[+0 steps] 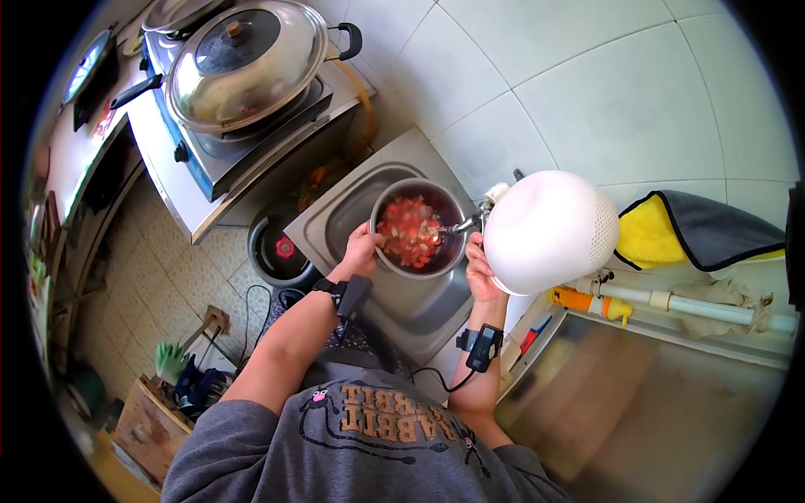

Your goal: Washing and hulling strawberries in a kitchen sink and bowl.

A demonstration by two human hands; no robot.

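My left hand (361, 246) grips the left rim of a round stainless-steel pot (448, 204), thumb over the edge. Small chopped red, orange and pale pieces (405, 232) lie inside; I cannot tell what food they are. The metal faucet (466, 224) reaches over the pot's right side. Both pot and faucet are above a stainless-steel sink (402, 314). On the right, my right hand (482, 276) holds a white plastic draining basket (544, 232) by its edge. Its smooth outer side faces up, with small holes along the right.
A lidded wok (251, 94) stands on a gas stove (210, 160) at upper left. A dark bucket (259, 251) is left of the sink. To the right are a yellow-grey cloth (704, 226), an orange bottle (585, 303), a white pipe (704, 309) and a glass-like panel (629, 402).
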